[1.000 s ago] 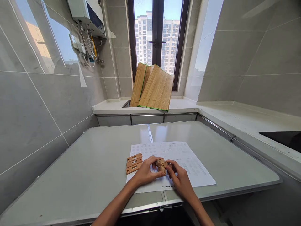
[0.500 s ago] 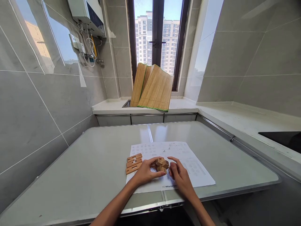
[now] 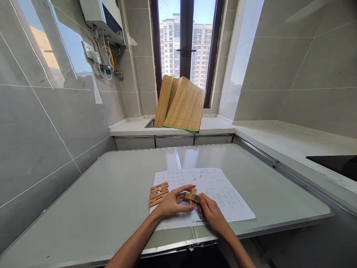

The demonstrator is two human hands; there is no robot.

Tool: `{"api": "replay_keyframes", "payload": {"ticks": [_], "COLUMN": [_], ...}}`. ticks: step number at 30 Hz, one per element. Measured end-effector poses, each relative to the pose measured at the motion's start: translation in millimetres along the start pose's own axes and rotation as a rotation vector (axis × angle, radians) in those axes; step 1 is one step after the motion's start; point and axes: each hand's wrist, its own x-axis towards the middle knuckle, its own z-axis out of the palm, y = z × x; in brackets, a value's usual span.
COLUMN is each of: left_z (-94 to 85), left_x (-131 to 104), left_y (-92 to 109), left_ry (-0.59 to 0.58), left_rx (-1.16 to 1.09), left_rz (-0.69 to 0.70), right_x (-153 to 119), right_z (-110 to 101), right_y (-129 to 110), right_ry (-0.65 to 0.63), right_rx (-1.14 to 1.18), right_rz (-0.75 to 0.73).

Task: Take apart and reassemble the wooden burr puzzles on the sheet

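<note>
A small wooden puzzle assembly (image 3: 191, 196) of crossed notched bars is held just above a printed instruction sheet (image 3: 223, 193). My left hand (image 3: 173, 203) grips it from the left with thumb and fingers. My right hand (image 3: 209, 213) pinches it from the right. Three loose notched wooden bars (image 3: 158, 193) lie side by side at the sheet's left edge, just beyond my left hand.
The sheet lies on a grey folding table (image 3: 111, 201) with a seam down its middle. A rolled bamboo mat (image 3: 181, 102) leans at the window over a white counter (image 3: 134, 126). A black hob (image 3: 334, 165) sits on the right counter. Tiled walls close in left and right.
My right hand had let go of the wooden assembly and opened, and has now come back onto it. The assembly has turned, with the bars now forming an upright cross.
</note>
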Motion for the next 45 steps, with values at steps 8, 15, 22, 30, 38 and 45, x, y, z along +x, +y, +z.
{"api": "replay_keyframes", "payload": {"ticks": [8,15,22,30,38,45], "left_z": [-8.5,-10.1,-7.1,-3.5,-5.6,-35.1], "left_x": [7.2,6.1,3.2,3.2,-2.8,-42.8], "left_y": [-19.3,-17.1,-11.5,-9.9,-2.2,-20.2], "left_ry": [0.136,0.267,0.258,0.261,0.285,0.584], "left_rx": [-0.007,0.15,0.283,0.369,0.71,1.119], "left_rz": [0.1,0.058,0.029,0.082,0.205,0.145], "right_x": [29.7,80.7,99.8,96.0,35.8,-11.2], "right_z": [-33.9,-104.2,-121.6,-123.8,-87.9,-21.9], "right_y": [16.3,44.0,69.1,63.0,29.0,-7.0], "right_ry": [0.093,0.261,0.292,0.289,0.241,-0.089], "right_rx": [-0.146,-0.661,-0.843,-0.849,-0.686,-0.19], "right_rz": [0.067,0.407,0.61,0.653,0.43,0.156]}}
